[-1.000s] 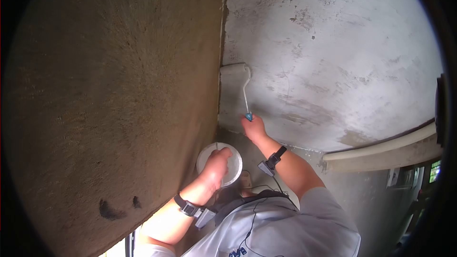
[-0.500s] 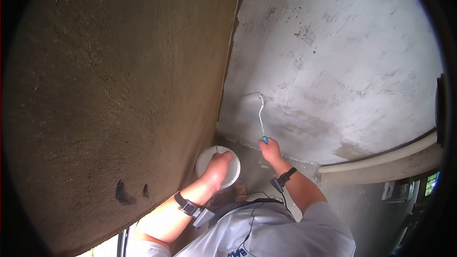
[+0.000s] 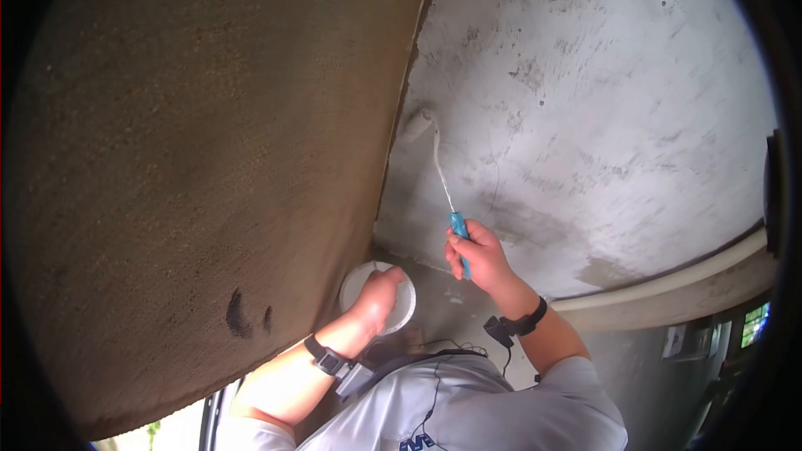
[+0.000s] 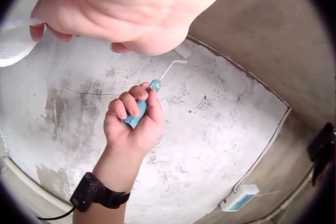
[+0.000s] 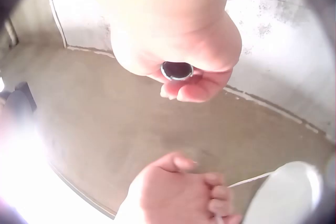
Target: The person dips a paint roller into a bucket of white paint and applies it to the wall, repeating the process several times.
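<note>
My right hand (image 3: 484, 260) grips the blue handle (image 3: 459, 225) of a paint roller, fingers curled round it. Its bent white wire frame leads up to a pale roller sleeve (image 3: 416, 125), which lies against the whitish wall (image 3: 585, 75) beside the corner. In the right wrist view, the dark hollow end of the handle (image 5: 177, 70) pokes out of the fist. Lower down, my left hand (image 3: 380, 299) holds a white bucket (image 3: 409, 309) by its thin handle. The left wrist view shows part of that bucket (image 4: 16, 45) at the left edge.
A rough brown wall (image 3: 209, 117) fills the left side and meets the whitish wall at a corner. At the right runs a curved pale ledge (image 3: 668, 301). A cable (image 3: 455, 342) hangs by my waist. A small white box (image 4: 240, 199) is on a wall.
The roller has gone down and to the right along the wall, then back up toward the corner. My right hand has come lower and rightward, showing more handle. The left hand keeps the bucket.
</note>
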Tool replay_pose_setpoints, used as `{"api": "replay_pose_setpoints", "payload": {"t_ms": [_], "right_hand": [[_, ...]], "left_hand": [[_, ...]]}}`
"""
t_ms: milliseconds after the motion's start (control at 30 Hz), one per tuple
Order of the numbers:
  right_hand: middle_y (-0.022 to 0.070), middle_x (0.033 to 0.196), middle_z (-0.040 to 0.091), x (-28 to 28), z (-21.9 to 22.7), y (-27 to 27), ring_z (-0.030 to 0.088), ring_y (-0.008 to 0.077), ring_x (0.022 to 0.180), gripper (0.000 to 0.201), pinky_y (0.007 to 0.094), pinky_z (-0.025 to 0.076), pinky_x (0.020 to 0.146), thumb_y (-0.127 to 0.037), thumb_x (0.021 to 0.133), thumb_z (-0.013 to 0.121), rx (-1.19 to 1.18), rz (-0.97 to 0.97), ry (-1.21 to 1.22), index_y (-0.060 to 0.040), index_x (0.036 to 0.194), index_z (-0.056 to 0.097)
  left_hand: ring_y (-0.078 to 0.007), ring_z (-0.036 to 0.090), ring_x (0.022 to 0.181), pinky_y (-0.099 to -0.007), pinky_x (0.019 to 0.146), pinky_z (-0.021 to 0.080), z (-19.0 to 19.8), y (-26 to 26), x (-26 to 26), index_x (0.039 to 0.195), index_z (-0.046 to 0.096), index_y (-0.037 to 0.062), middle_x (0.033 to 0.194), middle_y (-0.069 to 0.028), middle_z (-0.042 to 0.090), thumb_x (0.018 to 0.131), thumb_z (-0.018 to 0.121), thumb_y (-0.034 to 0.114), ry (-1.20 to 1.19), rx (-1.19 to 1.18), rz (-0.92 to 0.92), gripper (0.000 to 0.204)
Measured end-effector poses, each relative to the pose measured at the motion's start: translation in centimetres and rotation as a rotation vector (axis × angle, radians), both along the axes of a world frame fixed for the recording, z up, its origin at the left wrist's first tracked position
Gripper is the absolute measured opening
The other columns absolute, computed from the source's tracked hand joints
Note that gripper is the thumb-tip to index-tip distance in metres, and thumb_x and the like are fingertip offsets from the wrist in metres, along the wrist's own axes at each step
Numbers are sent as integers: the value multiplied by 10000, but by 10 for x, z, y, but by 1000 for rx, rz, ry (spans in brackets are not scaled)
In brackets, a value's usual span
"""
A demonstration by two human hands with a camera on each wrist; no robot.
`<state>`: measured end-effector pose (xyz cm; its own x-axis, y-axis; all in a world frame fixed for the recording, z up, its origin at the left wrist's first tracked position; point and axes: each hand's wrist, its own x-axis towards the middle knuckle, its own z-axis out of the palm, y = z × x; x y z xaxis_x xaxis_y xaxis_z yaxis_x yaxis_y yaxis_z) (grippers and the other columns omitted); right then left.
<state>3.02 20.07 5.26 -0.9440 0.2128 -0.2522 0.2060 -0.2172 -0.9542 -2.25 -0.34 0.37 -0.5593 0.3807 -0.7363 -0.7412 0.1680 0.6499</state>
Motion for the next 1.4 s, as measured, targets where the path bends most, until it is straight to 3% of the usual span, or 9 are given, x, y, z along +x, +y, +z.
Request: {"api": "replay_pose_setpoints", "payload": {"t_ms": [367, 567, 633, 767, 867, 933, 1133, 1267, 1400], "right_hand": [[134, 823, 631, -4, 92, -25, 529, 164, 561, 215, 304, 405, 493, -130, 950, 551, -112, -175, -87, 9, 1114, 556], [123, 903, 640, -4, 108, -27, 562, 170, 643, 289, 302, 422, 546, -116, 931, 599, -5, -147, 63, -54, 1199, 511], [98, 931, 630, -6, 114, -28, 571, 156, 734, 332, 297, 435, 607, -84, 908, 632, -283, -96, 168, -88, 1216, 507], [77, 960, 619, -12, 122, -40, 564, 135, 816, 320, 296, 436, 660, -66, 917, 634, -292, -68, 402, -97, 1214, 520], [59, 876, 621, -29, 123, -39, 557, 113, 719, 229, 279, 436, 601, -128, 959, 625, 143, -180, 581, -83, 1172, 556], [44, 788, 619, -41, 135, -35, 542, 94, 614, 199, 257, 439, 539, -194, 984, 623, 264, -412, 321, -51, 1119, 597], [47, 773, 638, -52, 163, -39, 579, 98, 608, 177, 247, 484, 547, -194, 982, 617, 661, -245, 320, -35, 1053, 648], [26, 760, 630, -54, 170, -52, 602, 95, 666, 155, 259, 510, 587, -170, 970, 619, 676, -230, 306, -39, 1046, 654], [128, 804, 674, -73, 137, -52, 666, 283, 723, 143, 352, 525, 657, -143, 942, 618, 921, -134, 345, -55, 1052, 647]], "left_hand": [[-157, 449, 699, -337, 639, 431, -11, 1, 3, 931, 560, 99, 824, -29, 472, 848, 587, 300, 28, -5, 10, 218], [-154, 437, 700, -336, 635, 421, -11, -1, 3, 918, 544, 111, 829, -23, 451, 840, 589, 312, 37, 10, -43, 220], [-158, 438, 721, -337, 646, 419, -7, -2, 2, 917, 539, 115, 843, -24, 446, 837, 592, 317, 29, 34, -73, 224], [-175, 435, 776, -351, 673, 412, -6, -5, 2, 940, 546, 123, 906, -37, 462, 825, 598, 344, -1, 39, -98, 254], [-190, 430, 800, -363, 683, 407, -8, -4, 2, 974, 563, 126, 958, -45, 488, 821, 597, 364, 27, 44, -101, 284], [-194, 432, 810, -368, 693, 408, -12, -2, 4, 988, 569, 126, 972, -47, 498, 822, 594, 368, 36, 52, -90, 294], [-196, 438, 819, -375, 705, 406, -12, -1, 5, 1002, 581, 132, 984, -47, 517, 823, 593, 372, 42, 36, -95, 300], [-188, 442, 799, -365, 692, 398, -13, 0, 6, 1002, 583, 141, 957, -41, 521, 823, 595, 375, 50, 36, -81, 295], [-186, 443, 800, -355, 683, 394, -12, -2, 5, 993, 576, 141, 936, -38, 517, 823, 595, 378, 51, 54, -82, 292]]}}
